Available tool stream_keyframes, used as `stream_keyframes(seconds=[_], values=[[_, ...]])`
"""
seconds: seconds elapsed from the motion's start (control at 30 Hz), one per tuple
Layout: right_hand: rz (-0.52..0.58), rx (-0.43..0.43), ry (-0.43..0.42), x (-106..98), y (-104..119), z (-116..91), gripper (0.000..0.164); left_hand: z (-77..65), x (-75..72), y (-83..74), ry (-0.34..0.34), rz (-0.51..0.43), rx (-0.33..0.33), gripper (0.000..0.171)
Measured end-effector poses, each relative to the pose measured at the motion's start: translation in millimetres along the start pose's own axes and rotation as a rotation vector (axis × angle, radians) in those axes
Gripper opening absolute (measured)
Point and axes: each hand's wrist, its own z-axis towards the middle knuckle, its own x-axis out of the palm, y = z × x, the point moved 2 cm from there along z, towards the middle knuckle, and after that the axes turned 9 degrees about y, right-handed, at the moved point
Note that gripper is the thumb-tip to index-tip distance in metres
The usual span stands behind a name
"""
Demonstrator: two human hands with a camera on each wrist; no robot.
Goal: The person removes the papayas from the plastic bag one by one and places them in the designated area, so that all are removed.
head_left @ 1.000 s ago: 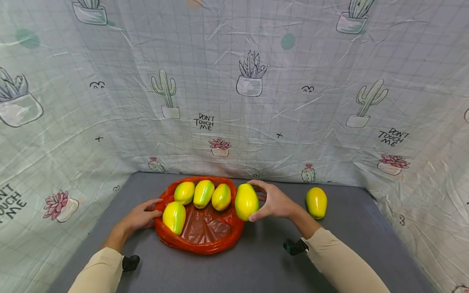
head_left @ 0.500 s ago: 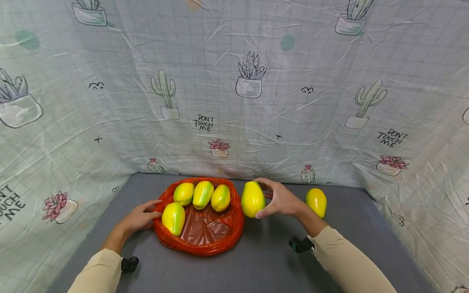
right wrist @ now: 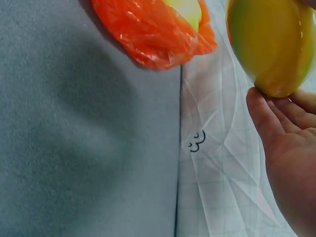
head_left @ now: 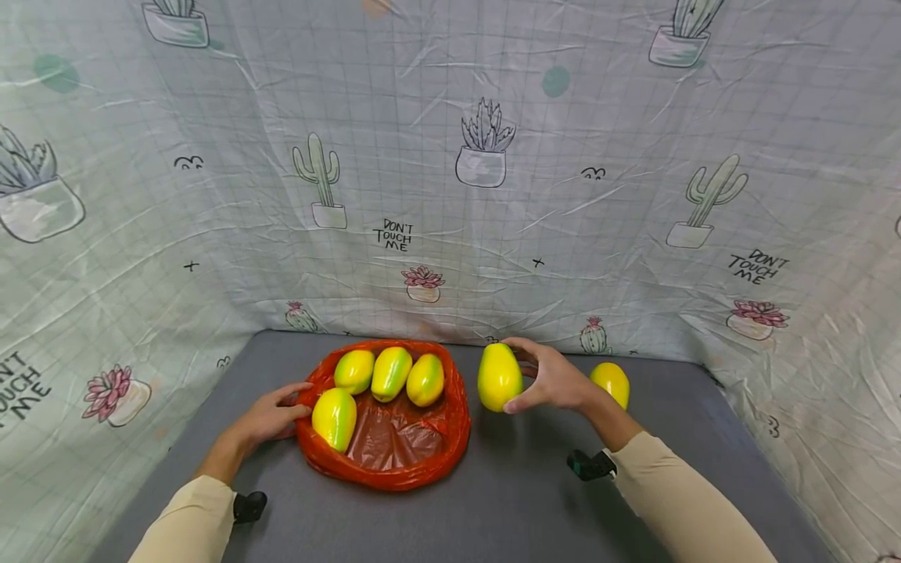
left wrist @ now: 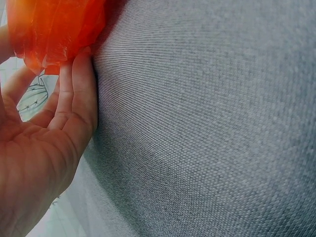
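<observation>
My right hand [head_left: 556,381] holds a yellow papaya [head_left: 500,378] up above the table, fingers behind it and thumb at its lower side. In the right wrist view the papaya [right wrist: 271,44] shows a greenish flank, with fingertips at its end. My left hand [head_left: 263,418] grips the left rim of a red plastic bag [head_left: 383,477], which stands with its mouth spread wide. The left wrist view has the fingers against the bag's crinkled side [left wrist: 54,34]. Several yellow-green papayas lie inside: one papaya [head_left: 334,420] by my left hand, the others along the back.
Another papaya [head_left: 611,383] lies on the grey table [head_left: 450,524] at the right, partly behind my right wrist. A cactus-print cloth [head_left: 450,203] hangs around the back and sides of the table.
My right hand has moved right and slightly away with the papaya, from the bag's right rim to a spot clear of it. The left hand and the bag have stayed put.
</observation>
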Motion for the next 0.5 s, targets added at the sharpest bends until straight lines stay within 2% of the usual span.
stream_keyframes(seconds=[0.27,0.5], values=[[-0.002,0.022,-0.012,-7.8,-6.7,-3.5,0.104,-1.4,1.4,0.6,0.009,-0.002,-0.002,0.068],[-0.050,0.047,-0.034,-17.8,-12.7,-9.7,0.108,-1.1,0.3,-1.2,0.007,-0.006,-0.008,0.067]])
